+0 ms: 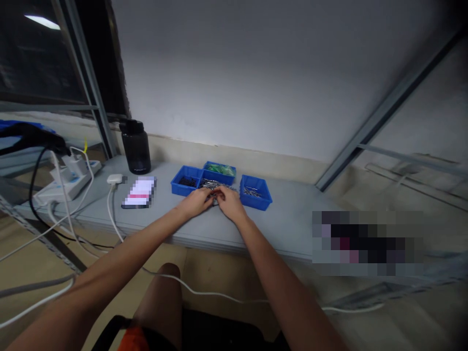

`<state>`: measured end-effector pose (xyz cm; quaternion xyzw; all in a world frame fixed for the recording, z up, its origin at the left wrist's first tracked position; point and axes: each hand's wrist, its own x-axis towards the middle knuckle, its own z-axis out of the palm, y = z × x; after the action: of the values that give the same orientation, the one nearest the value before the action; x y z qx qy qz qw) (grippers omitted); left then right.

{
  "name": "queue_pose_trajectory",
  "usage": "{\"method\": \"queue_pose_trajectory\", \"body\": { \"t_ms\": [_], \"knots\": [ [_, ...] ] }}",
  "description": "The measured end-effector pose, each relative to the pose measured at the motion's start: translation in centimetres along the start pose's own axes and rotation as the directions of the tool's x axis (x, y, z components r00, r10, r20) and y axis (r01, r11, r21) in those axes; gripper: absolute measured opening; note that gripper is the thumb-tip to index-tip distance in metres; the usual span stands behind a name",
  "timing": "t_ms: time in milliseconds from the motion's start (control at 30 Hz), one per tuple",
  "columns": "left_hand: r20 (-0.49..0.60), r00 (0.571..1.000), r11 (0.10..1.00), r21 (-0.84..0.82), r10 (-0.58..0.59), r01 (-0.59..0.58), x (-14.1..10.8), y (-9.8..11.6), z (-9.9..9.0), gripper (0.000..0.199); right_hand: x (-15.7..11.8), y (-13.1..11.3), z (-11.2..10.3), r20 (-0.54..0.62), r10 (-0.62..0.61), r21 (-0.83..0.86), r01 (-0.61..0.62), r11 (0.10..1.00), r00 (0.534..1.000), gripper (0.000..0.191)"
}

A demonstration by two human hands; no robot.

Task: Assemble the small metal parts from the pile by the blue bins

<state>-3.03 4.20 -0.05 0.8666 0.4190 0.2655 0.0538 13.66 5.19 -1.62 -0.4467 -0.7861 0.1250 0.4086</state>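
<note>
My left hand (199,201) and my right hand (229,201) meet at the front of the blue bins, fingers curled and pinched together. Whatever they hold between the fingertips is too small and too covered to name. Just behind them lies a pile of shiny metal pieces (214,184). A blue bin (180,189) with small dark parts stands left of the pile. Behind it, another blue bin (228,180) contains green parts. To the right of my right hand, a third blue bin (256,202) has a few thin metal pieces inside.
A phone (139,192) lies on the grey table (215,233) at left, near a white charger (115,179) and a dark bottle (136,148). A power strip (69,185) with trailing white cables (116,226) occupies the left end. A blurred-out object (365,243) sits at right.
</note>
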Motion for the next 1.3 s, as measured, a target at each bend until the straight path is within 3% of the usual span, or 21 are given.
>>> {"method": "queue_pose_trajectory", "body": {
  "t_ms": [133, 267, 567, 1033, 1167, 1233, 1300],
  "knots": [
    [-0.035, 0.998, 0.999, -0.024, -0.05, 0.049, 0.2, -0.4, 0.1, 0.021, -0.2, -0.2, 0.1, -0.017, 0.027, 0.207, -0.023, 0.978, 1.0, 0.035],
    [-0.051, 0.994, 0.994, -0.061, -0.099, 0.096, 0.2, -0.6, 0.1, 0.02, -0.5, -0.2, 0.2, -0.017, -0.002, 0.292, 0.007, 0.957, 1.0, 0.041],
    [-0.059, 0.998, 0.996, -0.085, -0.038, 0.032, 0.1, -0.5, -0.3, 0.017, -1.4, -0.6, -0.1, 0.032, -0.042, 0.365, 0.027, 0.931, 0.999, 0.046],
    [-0.123, 0.988, 0.973, -0.221, -0.098, 0.069, 0.0, 0.4, -0.9, 0.012, -1.7, -1.0, -0.9, 0.025, -0.047, 0.352, 0.036, 0.935, 0.999, 0.051],
    [-0.094, 0.994, 0.984, -0.173, -0.054, 0.037, 0.0, 0.4, -0.8, 0.01, -2.8, -2.2, -1.9, -0.071, -0.053, 0.148, 0.063, 0.987, 0.996, 0.047],
    [-0.076, 0.997, 0.989, -0.146, -0.024, 0.012, 0.0, 0.3, -0.8, 0.011, -4.9, -2.1, -4.3, -0.132, -0.098, -0.042, 0.094, 0.995, 0.986, 0.037],
    [-0.072, 0.997, 0.993, -0.116, -0.007, -0.002, 0.0, 0.3, -0.7, 0.012, -8.2, -1.1, -8.3, -0.179, -0.136, -0.212, 0.097, 0.972, 0.974, 0.029]
  ]
}}
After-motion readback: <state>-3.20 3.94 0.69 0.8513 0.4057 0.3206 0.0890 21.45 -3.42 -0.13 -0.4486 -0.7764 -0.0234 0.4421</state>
